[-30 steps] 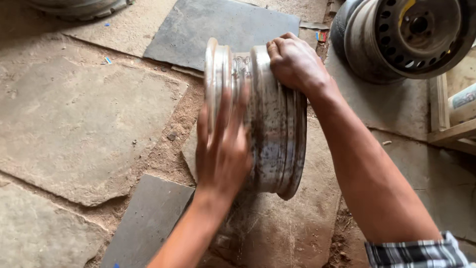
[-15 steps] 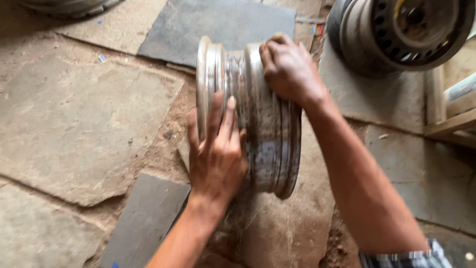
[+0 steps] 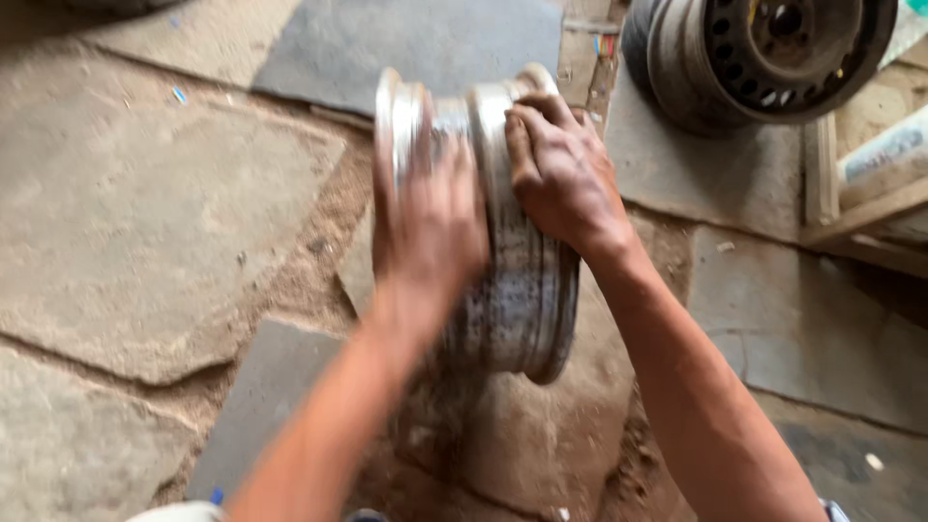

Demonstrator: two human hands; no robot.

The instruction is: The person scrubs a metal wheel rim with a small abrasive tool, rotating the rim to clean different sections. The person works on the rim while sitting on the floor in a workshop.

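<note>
At the left of the frame lies bare stone floor (image 3: 145, 222): large pale slabs with sandy joints, and a darker grey slab (image 3: 416, 43) at the upper middle. That side is open room.

In the middle a bare silver wheel rim (image 3: 512, 300) stands on edge on the floor, its barrel facing up toward the camera, nothing inside that can be seen.

The left hand (image 3: 430, 227) lies flat on the rim's left flange and barrel, fingers spread and extended rather than curled; it is blurred, so whether it grips anything cannot be told.

Just to its right, the right hand (image 3: 561, 174) is curled over the rim's upper right edge, fingers closed on the flange.

At the upper right, well apart, 1 dark steel wheel (image 3: 764, 53) leans by a wooden frame (image 3: 860, 213), crowding that edge.
</note>
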